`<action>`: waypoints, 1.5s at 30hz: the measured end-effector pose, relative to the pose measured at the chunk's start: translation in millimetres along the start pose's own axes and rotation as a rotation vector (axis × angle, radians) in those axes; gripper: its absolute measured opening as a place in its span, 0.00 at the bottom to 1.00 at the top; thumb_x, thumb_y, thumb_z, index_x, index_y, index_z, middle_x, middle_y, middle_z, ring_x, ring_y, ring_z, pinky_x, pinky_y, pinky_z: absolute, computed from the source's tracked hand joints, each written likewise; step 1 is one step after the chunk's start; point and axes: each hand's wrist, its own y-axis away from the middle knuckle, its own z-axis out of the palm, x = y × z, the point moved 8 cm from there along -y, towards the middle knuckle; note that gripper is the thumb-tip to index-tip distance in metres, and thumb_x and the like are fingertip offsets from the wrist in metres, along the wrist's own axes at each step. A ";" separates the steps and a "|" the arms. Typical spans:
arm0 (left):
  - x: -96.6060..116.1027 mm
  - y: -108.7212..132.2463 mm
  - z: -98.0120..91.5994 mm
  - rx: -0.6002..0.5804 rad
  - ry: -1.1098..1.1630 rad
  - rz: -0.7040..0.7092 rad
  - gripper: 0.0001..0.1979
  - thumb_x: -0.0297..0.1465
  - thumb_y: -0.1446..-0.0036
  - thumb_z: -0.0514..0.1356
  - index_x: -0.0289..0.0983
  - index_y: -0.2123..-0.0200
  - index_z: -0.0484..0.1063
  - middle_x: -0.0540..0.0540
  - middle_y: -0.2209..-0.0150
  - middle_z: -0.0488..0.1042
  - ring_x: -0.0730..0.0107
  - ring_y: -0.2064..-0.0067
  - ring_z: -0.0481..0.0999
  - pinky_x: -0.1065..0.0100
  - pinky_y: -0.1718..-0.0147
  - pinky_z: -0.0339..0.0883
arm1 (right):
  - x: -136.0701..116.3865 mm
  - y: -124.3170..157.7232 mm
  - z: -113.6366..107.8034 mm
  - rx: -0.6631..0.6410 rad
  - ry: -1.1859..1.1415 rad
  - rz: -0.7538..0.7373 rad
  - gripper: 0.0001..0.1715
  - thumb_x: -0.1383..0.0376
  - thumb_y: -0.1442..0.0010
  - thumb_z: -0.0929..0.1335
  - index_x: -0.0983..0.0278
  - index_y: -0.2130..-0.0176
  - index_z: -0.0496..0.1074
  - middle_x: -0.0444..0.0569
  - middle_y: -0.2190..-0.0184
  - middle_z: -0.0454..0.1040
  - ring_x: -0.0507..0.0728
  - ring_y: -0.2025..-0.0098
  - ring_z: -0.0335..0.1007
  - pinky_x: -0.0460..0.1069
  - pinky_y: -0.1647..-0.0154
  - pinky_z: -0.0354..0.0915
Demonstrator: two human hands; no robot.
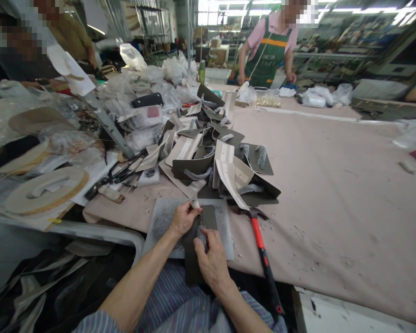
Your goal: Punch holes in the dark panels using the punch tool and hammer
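A dark olive panel (190, 270) lies in front of me, partly on a grey board (162, 231) and reaching over the table edge toward my lap. My left hand (184, 218) is closed in a pinch near the panel's far end. A whitish piece shows at its fingertips; whether it is a finger covering or a held item is unclear. Beneath the fingers of my right hand (213, 259) is a plastic-wrapped strap (201, 237) on the panel, gripped between thumb and fingers. A claw hammer (258, 233) with a red and black handle lies right of the board.
Beyond the board is a heap of olive panels (194, 164) with wrapped straps. Rolls of tape (46, 189), tools and plastic bags (149, 83) crowd the left, beside a slanted metal post (107, 122). A person in a green apron (268, 55) stands across the pink-covered table (326, 185).
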 end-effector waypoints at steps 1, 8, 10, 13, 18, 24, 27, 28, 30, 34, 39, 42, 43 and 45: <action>0.3 0.3 0.3 0.000 -0.015 0.005 0.13 0.37 0.47 0.66 0.34 0.63 0.77 0.43 0.65 0.81 0.60 0.62 0.80 0.65 0.60 0.72 | -0.5 -0.2 -0.4 -0.011 -0.015 -0.001 0.17 0.61 0.37 0.64 0.62 0.50 0.69 0.54 0.54 0.70 0.61 0.51 0.68 0.57 0.48 0.65; -4.0 -0.8 0.4 0.006 -0.105 0.050 0.12 0.36 0.45 0.64 0.34 0.63 0.77 0.44 0.67 0.80 0.62 0.65 0.79 0.65 0.62 0.72 | 12.2 -3.1 -40.3 0.012 0.089 -0.012 0.21 0.55 0.34 0.63 0.61 0.46 0.67 0.54 0.52 0.70 0.61 0.55 0.69 0.57 0.52 0.67; -3.8 -0.5 0.7 0.017 -0.162 0.084 0.11 0.35 0.45 0.64 0.33 0.63 0.77 0.44 0.68 0.79 0.63 0.66 0.78 0.66 0.63 0.71 | 26.3 -1.7 -76.3 0.132 0.303 -0.047 0.22 0.55 0.35 0.63 0.63 0.46 0.67 0.59 0.49 0.69 0.66 0.48 0.66 0.60 0.47 0.64; 1.3 2.5 3.4 0.018 -0.275 0.168 0.08 0.33 0.44 0.63 0.34 0.64 0.77 0.45 0.68 0.79 0.64 0.66 0.77 0.67 0.64 0.69 | 63.9 4.9 -127.0 0.217 0.668 0.003 0.23 0.56 0.39 0.63 0.66 0.49 0.68 0.65 0.52 0.69 0.71 0.50 0.66 0.63 0.51 0.63; 12.0 7.6 10.2 -0.017 -0.379 0.290 0.05 0.28 0.44 0.61 0.36 0.64 0.76 0.46 0.67 0.78 0.64 0.64 0.76 0.66 0.61 0.68 | 129.1 15.9 -160.4 0.027 0.612 0.321 0.07 0.60 0.44 0.64 0.61 0.66 0.66 0.52 0.71 0.68 0.60 0.69 0.67 0.53 0.67 0.63; 19.8 4.2 13.6 -0.096 -0.451 0.300 0.02 0.27 0.45 0.61 0.36 0.68 0.74 0.48 0.69 0.76 0.65 0.66 0.74 0.67 0.62 0.66 | 104.2 39.3 -124.2 -0.194 -0.526 0.811 0.15 0.56 0.47 0.69 0.61 0.69 0.61 0.38 0.78 0.59 0.47 0.83 0.50 0.43 0.85 0.53; 23.9 5.1 13.7 -0.110 -0.459 0.326 0.02 0.27 0.45 0.60 0.36 0.70 0.72 0.48 0.70 0.75 0.66 0.67 0.73 0.67 0.64 0.65 | 56.6 33.2 -124.1 -0.185 -0.445 0.692 0.22 0.45 0.41 0.65 0.60 0.66 0.63 0.36 0.79 0.58 0.46 0.86 0.46 0.43 0.88 0.48; 25.0 6.0 14.0 -0.110 -0.463 0.340 0.02 0.27 0.45 0.60 0.37 0.70 0.72 0.48 0.70 0.74 0.66 0.67 0.72 0.67 0.64 0.65 | 39.2 25.2 -126.4 -0.168 -0.317 0.579 0.24 0.43 0.38 0.63 0.60 0.65 0.63 0.37 0.80 0.58 0.47 0.85 0.48 0.44 0.87 0.48; 25.7 7.8 14.9 -0.112 -0.468 0.362 0.02 0.26 0.44 0.59 0.37 0.70 0.71 0.48 0.70 0.74 0.66 0.67 0.72 0.67 0.64 0.64 | 1.2 4.2 -132.3 -0.069 -0.023 0.269 0.24 0.44 0.35 0.58 0.60 0.67 0.62 0.40 0.80 0.61 0.50 0.82 0.55 0.45 0.83 0.52; 22.6 9.2 15.5 -0.117 -0.471 0.346 0.03 0.26 0.44 0.58 0.37 0.70 0.71 0.49 0.71 0.73 0.67 0.68 0.72 0.68 0.65 0.64 | -47.6 -26.4 -120.6 -0.066 0.470 -0.145 0.17 0.54 0.33 0.57 0.60 0.69 0.61 0.44 0.79 0.65 0.52 0.79 0.59 0.48 0.77 0.48; 25.2 10.7 16.2 -0.136 -0.465 0.367 0.04 0.25 0.44 0.57 0.37 0.70 0.71 0.48 0.71 0.74 0.67 0.67 0.72 0.67 0.64 0.65 | -94.5 -41.4 -143.5 -0.099 0.591 -0.232 0.14 0.57 0.32 0.60 0.60 0.69 0.61 0.40 0.82 0.62 0.51 0.82 0.56 0.47 0.78 0.45; 27.5 11.4 16.5 -0.143 -0.461 0.396 0.04 0.25 0.44 0.57 0.37 0.69 0.71 0.48 0.69 0.74 0.66 0.66 0.73 0.67 0.63 0.66 | -128.1 -36.2 -184.0 0.297 0.382 -0.299 0.16 0.55 0.30 0.57 0.61 0.63 0.63 0.40 0.80 0.63 0.51 0.80 0.59 0.46 0.77 0.52; 27.1 11.2 16.3 -0.142 -0.459 0.395 0.04 0.25 0.44 0.57 0.37 0.69 0.71 0.47 0.69 0.75 0.66 0.66 0.73 0.67 0.62 0.66 | -128.6 -32.1 -190.1 0.401 0.331 -0.305 0.16 0.55 0.29 0.56 0.61 0.62 0.63 0.41 0.79 0.64 0.52 0.79 0.59 0.46 0.77 0.53; 24.6 10.5 15.6 -0.136 -0.463 0.382 0.04 0.25 0.44 0.58 0.37 0.69 0.72 0.47 0.69 0.75 0.66 0.66 0.74 0.67 0.62 0.66 | -115.6 -28.6 -178.8 0.392 0.330 -0.317 0.18 0.54 0.29 0.55 0.61 0.64 0.63 0.42 0.79 0.64 0.51 0.80 0.59 0.46 0.77 0.53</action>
